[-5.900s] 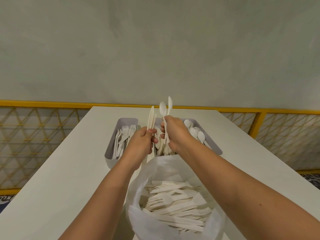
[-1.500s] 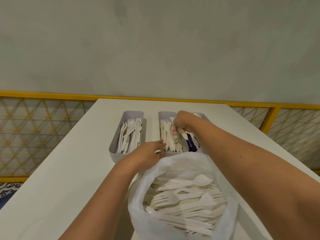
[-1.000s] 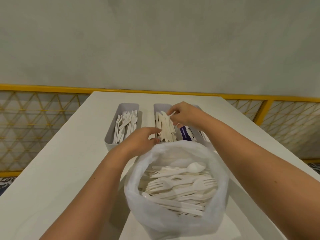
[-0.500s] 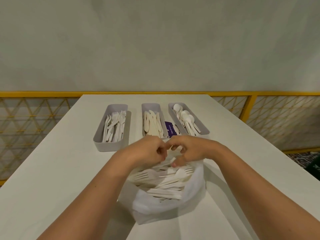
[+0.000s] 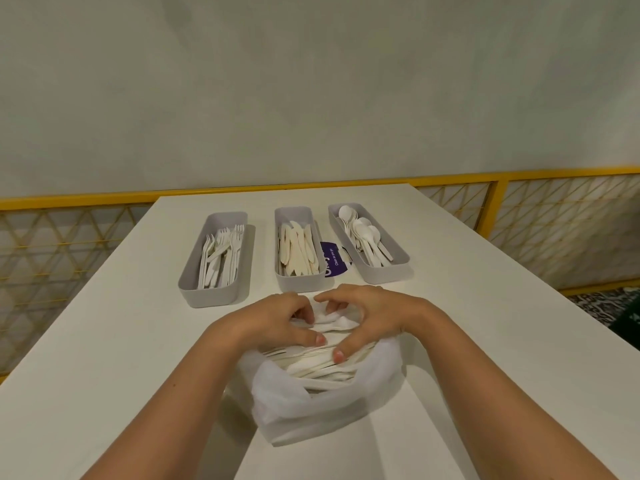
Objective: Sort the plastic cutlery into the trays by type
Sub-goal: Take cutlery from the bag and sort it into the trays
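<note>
Surface: white table (image 5: pixel 104 341), running away toward 12 o'clock.

Room: a yellow railing (image 5: pixel 69 199) with lattice panels runs along the table's far end and down both sides. A plain grey-green wall (image 5: pixel 311 81) stands above it. Patterned floor (image 5: pixel 606 306) shows at 3 o'clock.

Left to right, seen from the bag:
- 11 o'clock: grey left tray (image 5: pixel 211 299) holding forks (image 5: pixel 221 251), tines pointing away.
- 12 o'clock: middle tray (image 5: pixel 299 284) holding knives (image 5: pixel 298 251), packed lengthwise.
- Just beside it, between the middle and right trays: a purple packet (image 5: pixel 332 259). Its print is too small to read.
- 1 o'clock: right tray (image 5: pixel 384 273), angled slightly, holding spoons (image 5: pixel 363 233), bowls at the far end.

The three trays stand apart from each other.

Nearest the camera, at 6 o'clock of the trays: a translucent white plastic bag (image 5: pixel 311 410) sits on the table, its mouth open, with unsorted cutlery (image 5: pixel 318 367) inside.

Hands: the left hand (image 5: pixel 273 323) and right hand (image 5: pixel 374 313) are together at the bag's far rim, fingertips almost meeting. The fingers of both curl onto the bunched plastic there. The right thumb rests on the cutlery inside.
</note>
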